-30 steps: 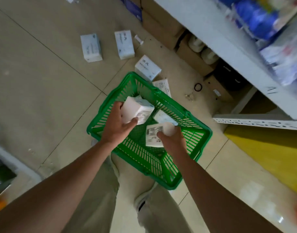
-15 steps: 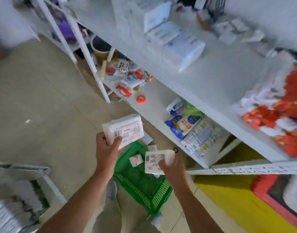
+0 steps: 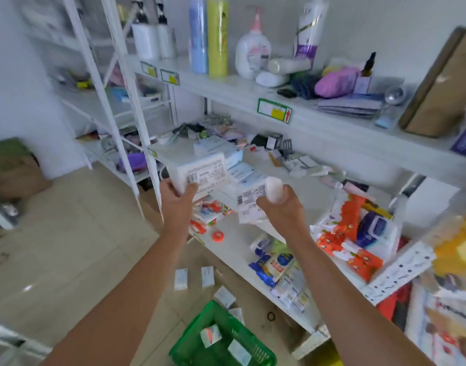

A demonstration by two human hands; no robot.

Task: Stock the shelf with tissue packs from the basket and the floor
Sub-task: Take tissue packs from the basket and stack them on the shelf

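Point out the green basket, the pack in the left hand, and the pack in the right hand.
green basket (image 3: 200,336): head view, near rim.
left hand's tissue pack (image 3: 203,171): head view, barcode label face.
right hand's tissue pack (image 3: 250,199): head view, printed label.

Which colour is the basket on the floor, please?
The basket is green, an open lattice plastic; the head view shows it at the bottom.

White tissue pack w/ black barcode print in left hand; same white w/ black print on pack in right hand. Below grips: green basket. Right of grips: orange-white patterned packs.
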